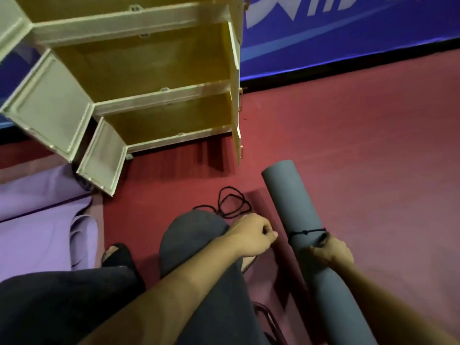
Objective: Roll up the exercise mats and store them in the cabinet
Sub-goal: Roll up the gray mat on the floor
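Both hands (251, 235) (328, 252) pinch cord (307, 231) tied round the rolled grey mat (298, 220), lying lengthwise away from the person.

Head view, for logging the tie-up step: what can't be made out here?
- Rolled grey foam mat: its near end is cut off by the bottom edge.
- Thin black cord around the mat: knot too small to judge.
- Right hand: its grip on the cord is hidden behind the mat and its own knuckles.
- Left hand: curled fingers hide whether it pinches a cord end.
- Unrolled purple mat: cut off by the left edge.
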Demonstrator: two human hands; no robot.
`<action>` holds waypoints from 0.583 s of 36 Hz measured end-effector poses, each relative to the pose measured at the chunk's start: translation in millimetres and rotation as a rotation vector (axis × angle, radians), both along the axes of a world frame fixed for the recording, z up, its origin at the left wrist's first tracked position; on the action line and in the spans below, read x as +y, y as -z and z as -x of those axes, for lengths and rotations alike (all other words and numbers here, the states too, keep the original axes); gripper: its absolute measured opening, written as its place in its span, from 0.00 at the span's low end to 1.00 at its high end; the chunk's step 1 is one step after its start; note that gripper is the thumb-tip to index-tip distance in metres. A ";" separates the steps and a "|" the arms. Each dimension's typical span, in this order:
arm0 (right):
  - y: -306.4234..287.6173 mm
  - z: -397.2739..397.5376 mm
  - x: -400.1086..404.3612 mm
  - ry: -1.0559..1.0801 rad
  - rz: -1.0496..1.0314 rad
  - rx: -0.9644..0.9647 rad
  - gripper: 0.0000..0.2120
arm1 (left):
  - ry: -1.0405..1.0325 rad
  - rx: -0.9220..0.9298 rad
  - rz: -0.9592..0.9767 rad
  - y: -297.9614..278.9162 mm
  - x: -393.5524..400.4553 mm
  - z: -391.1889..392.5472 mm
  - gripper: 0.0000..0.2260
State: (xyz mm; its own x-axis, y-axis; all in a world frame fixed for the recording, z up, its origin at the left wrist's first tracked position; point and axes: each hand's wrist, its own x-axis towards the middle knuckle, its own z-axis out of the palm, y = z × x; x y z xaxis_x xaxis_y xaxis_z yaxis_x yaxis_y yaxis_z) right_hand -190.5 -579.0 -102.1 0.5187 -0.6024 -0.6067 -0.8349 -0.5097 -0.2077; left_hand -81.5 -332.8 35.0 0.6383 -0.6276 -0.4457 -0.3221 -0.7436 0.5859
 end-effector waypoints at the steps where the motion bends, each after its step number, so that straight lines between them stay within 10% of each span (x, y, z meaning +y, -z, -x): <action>1: 27.8 -0.8 -11.0 -0.014 -0.085 0.034 0.44 | 0.032 -0.006 -0.020 3.6 -3.8 -0.7 0.12; 6: 182.3 28.8 -36.0 -0.013 -0.239 0.253 0.58 | 0.211 -0.032 -0.206 10.0 2.2 -3.2 0.13; 16: 124.3 23.3 -25.6 -0.078 -0.198 0.344 0.56 | 0.228 -0.029 -0.300 13.0 -29.0 -5.6 0.14; 21: 81.8 -5.3 -1.2 -0.058 -0.072 0.026 0.46 | 0.210 0.025 -0.342 16.4 -25.3 -0.1 0.15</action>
